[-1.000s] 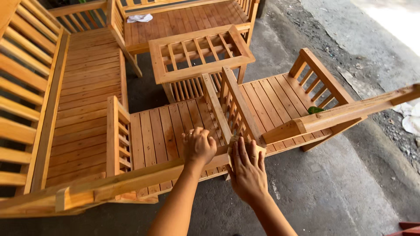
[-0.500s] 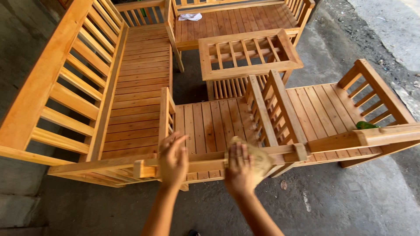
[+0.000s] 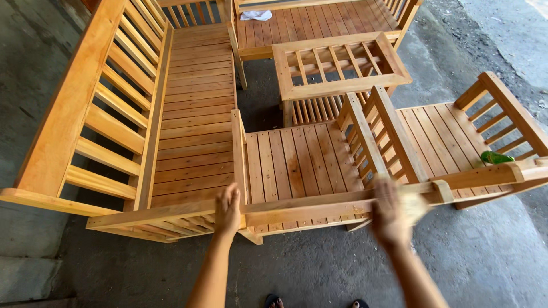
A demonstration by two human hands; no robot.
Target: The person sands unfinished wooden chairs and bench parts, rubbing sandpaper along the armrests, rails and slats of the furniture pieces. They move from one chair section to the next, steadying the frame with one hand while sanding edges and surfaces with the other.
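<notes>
Head view: left hand (image 3: pixel 227 210) lies flat, fingers together, on the wooden chair's front rail (image 3: pixel 308 202); right hand (image 3: pixel 391 214), at three o'clock from it, is blurred, grip unclear, pressing pale sandpaper (image 3: pixel 414 204) there.

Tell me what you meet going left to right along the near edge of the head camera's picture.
Long slatted bench → left hand on the top rail → blurred right hand → green object on the right chair's seat.

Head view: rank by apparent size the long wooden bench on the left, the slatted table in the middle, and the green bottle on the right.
1. long wooden bench
2. slatted table
3. green bottle
The bench lies nearer the camera, yet clearly spans most.
</notes>
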